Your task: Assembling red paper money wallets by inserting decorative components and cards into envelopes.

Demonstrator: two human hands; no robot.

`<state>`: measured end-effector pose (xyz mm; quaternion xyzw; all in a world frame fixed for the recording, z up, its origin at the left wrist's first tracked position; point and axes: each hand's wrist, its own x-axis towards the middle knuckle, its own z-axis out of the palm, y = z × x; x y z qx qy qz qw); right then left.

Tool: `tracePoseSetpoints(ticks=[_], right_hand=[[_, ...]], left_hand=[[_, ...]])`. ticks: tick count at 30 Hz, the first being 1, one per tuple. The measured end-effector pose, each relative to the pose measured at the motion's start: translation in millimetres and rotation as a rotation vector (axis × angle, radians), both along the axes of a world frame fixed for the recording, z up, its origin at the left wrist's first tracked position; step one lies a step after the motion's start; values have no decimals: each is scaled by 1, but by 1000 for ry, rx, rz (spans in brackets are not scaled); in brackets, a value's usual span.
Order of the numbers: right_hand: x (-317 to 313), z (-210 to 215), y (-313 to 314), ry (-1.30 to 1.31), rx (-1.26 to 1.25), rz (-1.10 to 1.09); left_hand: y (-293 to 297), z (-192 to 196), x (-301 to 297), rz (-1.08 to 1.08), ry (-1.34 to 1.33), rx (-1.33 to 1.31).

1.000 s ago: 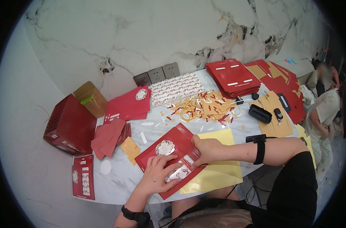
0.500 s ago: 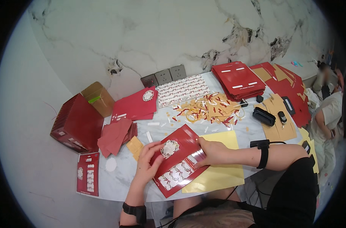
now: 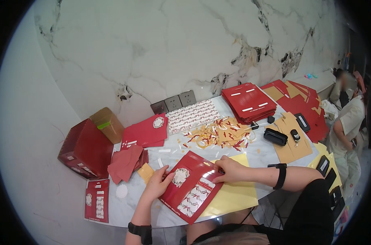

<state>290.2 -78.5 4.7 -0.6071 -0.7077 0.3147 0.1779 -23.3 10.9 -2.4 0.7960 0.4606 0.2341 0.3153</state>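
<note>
Lying flat on the white marble-patterned table (image 3: 250, 153), a flat red paper packet with a white lace-like round emblem and a clear patterned window (image 3: 192, 185) sits at the near edge, partly over a sheet of yellow paper (image 3: 234, 196). The left hand (image 3: 157, 184) grips the packet's left edge, thumb on top near the emblem. The right hand (image 3: 228, 169) pinches the packet's upper right edge with curled fingers; a black band circles that wrist.

Left of the packet: a small tan card (image 3: 146, 172), a loose heap of dark red paper pieces (image 3: 126, 162), and a red sticker sheet with white shapes (image 3: 97, 201) at the table's left end. A red box standing open with a brown cardboard flap (image 3: 87, 147) stands against the wall. Behind the heap lies a second red envelope bearing a white emblem (image 3: 146, 130), beside a white sheet printed with small red figures (image 3: 192, 116). Three grey wall sockets (image 3: 174, 103) sit just above it.

Centre, beyond the hands: a scatter of orange and red paper strips (image 3: 218, 134). Farther right: a stack of red folded sheets with white labels (image 3: 248, 102), a black oblong case (image 3: 275, 136) and brown card pieces (image 3: 291, 139). At the far right, another person in a pale shirt (image 3: 348, 118) sits by the table.
</note>
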Motion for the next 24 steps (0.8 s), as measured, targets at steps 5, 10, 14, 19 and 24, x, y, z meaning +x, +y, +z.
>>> tracePoseSetpoints(ticks=[5,10,14,19,24], right_hand=[[-2,-9,2,2,322,-71],[-8,73,3,469,509,-49],[-13,128,6,683,653,9],[-18,98,20,637,782,127],[-15,67,14,558,895,110]], left_hand=[[11,29,-1,-21,-272,-495],[-11,71,6,-197,-806,-235],[-14,65,9,-233,-931,300],[-16,11,24,-51,-999,705],[-20,-15,17,21,-1002,648]])
